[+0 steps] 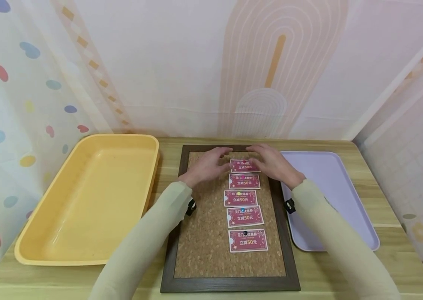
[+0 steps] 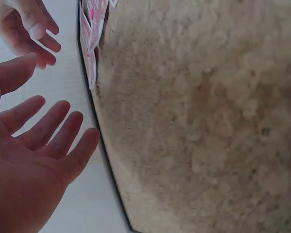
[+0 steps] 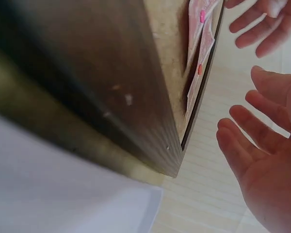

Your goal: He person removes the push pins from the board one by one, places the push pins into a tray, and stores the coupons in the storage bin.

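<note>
Head: 5 coupons [image 1: 240,201], 5 pins [image 1: 238,193], 1 per coupon, are running nearward from betw. L grip [image 1: 207,166] & R grip [image 1: 274,166] on 1 corkboard [image 1: 202,250]; coupons are showing crimson w/ white edges. 1 tub [image 1: 91,200] is sitting left of L grip, 1 tray [image 1: 314,175] right of R grip. L wrist: L grip is hovering wide, fingers spread. R wrist: R grip is hovering wide too.

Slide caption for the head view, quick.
Left hand and right hand above a corkboard bearing five pinned red coupons.
</note>
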The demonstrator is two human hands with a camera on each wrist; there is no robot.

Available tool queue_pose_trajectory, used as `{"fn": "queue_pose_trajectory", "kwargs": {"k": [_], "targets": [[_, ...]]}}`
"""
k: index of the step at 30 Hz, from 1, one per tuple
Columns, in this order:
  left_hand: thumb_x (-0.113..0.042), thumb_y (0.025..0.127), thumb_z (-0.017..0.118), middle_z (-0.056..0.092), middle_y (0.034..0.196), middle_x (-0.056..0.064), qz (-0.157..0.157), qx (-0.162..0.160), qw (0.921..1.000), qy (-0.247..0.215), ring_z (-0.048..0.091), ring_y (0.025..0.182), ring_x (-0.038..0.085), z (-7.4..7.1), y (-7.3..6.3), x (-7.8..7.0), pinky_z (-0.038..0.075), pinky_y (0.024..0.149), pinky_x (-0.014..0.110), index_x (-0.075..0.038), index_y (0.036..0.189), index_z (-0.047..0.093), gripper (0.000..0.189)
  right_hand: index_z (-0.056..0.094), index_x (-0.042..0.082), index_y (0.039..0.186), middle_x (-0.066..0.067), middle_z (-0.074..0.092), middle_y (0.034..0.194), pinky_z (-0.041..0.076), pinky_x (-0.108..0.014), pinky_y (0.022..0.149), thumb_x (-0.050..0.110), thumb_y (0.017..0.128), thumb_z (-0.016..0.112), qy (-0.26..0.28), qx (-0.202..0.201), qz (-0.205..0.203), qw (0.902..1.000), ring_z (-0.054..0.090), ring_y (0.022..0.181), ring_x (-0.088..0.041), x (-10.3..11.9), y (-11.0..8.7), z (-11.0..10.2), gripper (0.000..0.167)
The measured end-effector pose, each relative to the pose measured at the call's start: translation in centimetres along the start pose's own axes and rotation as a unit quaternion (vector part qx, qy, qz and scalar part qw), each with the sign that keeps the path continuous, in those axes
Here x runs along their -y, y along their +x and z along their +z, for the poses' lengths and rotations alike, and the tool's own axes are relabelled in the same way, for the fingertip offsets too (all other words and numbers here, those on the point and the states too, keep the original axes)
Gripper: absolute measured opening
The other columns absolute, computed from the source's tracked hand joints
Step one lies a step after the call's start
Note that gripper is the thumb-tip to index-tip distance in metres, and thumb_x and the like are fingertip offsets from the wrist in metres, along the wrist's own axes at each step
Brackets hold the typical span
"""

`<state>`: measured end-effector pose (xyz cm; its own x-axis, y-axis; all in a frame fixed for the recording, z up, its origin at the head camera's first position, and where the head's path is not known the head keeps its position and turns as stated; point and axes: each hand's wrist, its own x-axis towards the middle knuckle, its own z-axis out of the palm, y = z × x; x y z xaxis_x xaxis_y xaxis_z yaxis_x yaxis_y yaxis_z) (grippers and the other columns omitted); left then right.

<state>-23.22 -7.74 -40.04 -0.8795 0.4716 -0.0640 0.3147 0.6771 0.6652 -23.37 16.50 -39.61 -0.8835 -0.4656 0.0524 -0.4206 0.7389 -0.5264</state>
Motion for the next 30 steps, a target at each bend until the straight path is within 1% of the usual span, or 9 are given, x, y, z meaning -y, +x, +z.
{"fn": "queue_pose_trajectory", "kwargs": {"k": [5, 8, 14, 19, 24, 28, 30], "targets": [[-0.019, 0.103, 0.065, 0.058, 0.144, 0.014, -0.013, 0.008, 0.9993, -0.034, 0.056, 0.131, 0.03, 0.1, 0.6, 0.6, 0.046, 0.108, 0.046, -0.006, 0.152, 0.048, 0.054, 0.061, 0.001, 0.14, -0.021, 0.058, 0.142, 0.047, -0.055, 0.104, 0.011, 0.103, 0.063, 0.036, 0.005, 0.004, 0.9993, 0.057, 0.127, -0.039, -0.3, 0.8, -0.2, 0.038], [-0.018, 0.102, 0.066, 0.06, 0.141, 0.013, -0.022, 0.007, 0.9986, -0.047, 0.057, 0.129, 0.029, 0.2, 0.9, 0.8, 0.046, 0.108, 0.045, -0.006, 0.151, 0.05, 0.052, 0.064, -0.001, 0.135, -0.021, 0.063, 0.135, 0.05, -0.053, 0.102, 0.007, 0.102, 0.062, 0.05, 0.008, 0.003, 0.9987, 0.061, 0.12, -0.038, -0.5, 1.2, -0.2, 0.034], [-0.015, 0.103, 0.065, 0.063, 0.134, 0.012, -0.038, 0.011, 0.9975, -0.058, 0.059, 0.124, 0.027, 0.3, 1.7, 1.4, 0.047, 0.107, 0.043, -0.006, 0.145, 0.057, 0.044, 0.066, -0.003, 0.13, -0.02, 0.068, 0.124, 0.051, -0.05, 0.1, 0.004, 0.102, 0.062, 0.071, 0.018, 0.01, 0.9973, 0.064, 0.115, -0.035, -0.8, 1.7, -0.1, 0.03], [-0.013, 0.103, 0.065, 0.066, 0.13, 0.012, -0.039, 0.02, 0.9969, -0.066, 0.061, 0.117, 0.026, 0.4, 2.2, 1.8, 0.049, 0.103, 0.042, -0.004, 0.141, 0.06, 0.04, 0.068, -0.002, 0.125, -0.015, 0.069, 0.112, 0.053, -0.046, 0.092, 0.003, 0.102, 0.061, 0.082, 0.029, 0.018, 0.9961, 0.065, 0.105, -0.03, -1.0, 2.0, 0.1, 0.024], [-0.016, 0.102, 0.067, 0.067, 0.125, 0.012, -0.036, 0.028, 0.9974, -0.056, 0.061, 0.111, 0.024, 0.7, 2.7, 1.8, 0.05, 0.1, 0.04, -0.003, 0.137, 0.064, 0.037, 0.07, 0.0, 0.119, -0.012, 0.07, 0.106, 0.053, -0.043, 0.088, 0.004, 0.102, 0.062, 0.072, 0.042, 0.027, 0.9961, 0.064, 0.098, -0.026, -1.2, 2.2, 0.5, 0.019], [-0.016, 0.101, 0.069, 0.068, 0.12, 0.011, -0.036, 0.023, 0.9986, -0.031, 0.061, 0.107, 0.023, 1.0, 3.1, 1.5, 0.051, 0.096, 0.039, -0.003, 0.133, 0.066, 0.035, 0.072, 0.001, 0.118, -0.011, 0.071, 0.106, 0.053, -0.04, 0.085, 0.006, 0.103, 0.062, 0.062, 0.062, 0.043, 0.9952, 0.064, 0.094, -0.023, -1.3, 2.3, 0.7, 0.019], [-0.017, 0.1, 0.07, 0.068, 0.117, 0.01, -0.038, 0.018, 0.9991, -0.01, 0.061, 0.104, 0.022, 1.2, 3.2, 1.4, 0.05, 0.094, 0.038, -0.004, 0.131, 0.068, 0.034, 0.073, 0.002, 0.118, -0.011, 0.071, 0.106, 0.052, -0.039, 0.083, 0.008, 0.103, 0.062, 0.056, 0.069, 0.05, 0.9948, 0.063, 0.092, -0.022, -1.2, 2.5, 0.7, 0.019]]}}
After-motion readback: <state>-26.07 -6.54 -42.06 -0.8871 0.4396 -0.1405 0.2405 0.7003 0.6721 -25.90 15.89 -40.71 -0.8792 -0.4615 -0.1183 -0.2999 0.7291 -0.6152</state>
